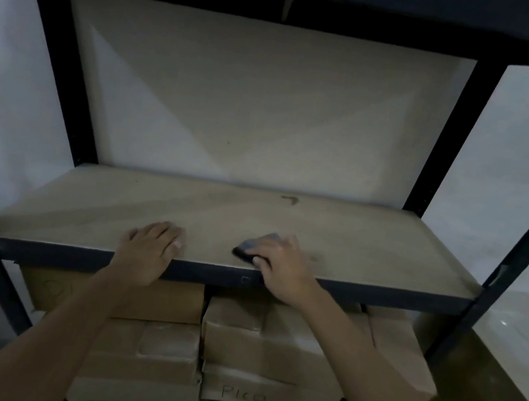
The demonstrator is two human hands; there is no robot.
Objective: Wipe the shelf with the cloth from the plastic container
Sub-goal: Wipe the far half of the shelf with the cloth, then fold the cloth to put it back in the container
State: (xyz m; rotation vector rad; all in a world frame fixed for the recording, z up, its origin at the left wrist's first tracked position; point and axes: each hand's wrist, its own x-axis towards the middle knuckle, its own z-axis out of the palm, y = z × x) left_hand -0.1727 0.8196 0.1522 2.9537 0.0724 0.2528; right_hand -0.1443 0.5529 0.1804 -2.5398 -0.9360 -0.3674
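Hands are seen at the front edge of a pale wooden shelf board in a black metal rack; a small dark folded cloth is pinned to the board under the curled fingers of the right hand; the left hand is laid flat, fingers loosely spread; "PICO" is handwritten on a brown cardboard box stacked below.

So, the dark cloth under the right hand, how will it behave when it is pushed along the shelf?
The cloth looks soft and floppy: it bunches under the right hand. Probably light, since the fingers cover most of it. On the smooth shelf it should slide easily, though it may fold.
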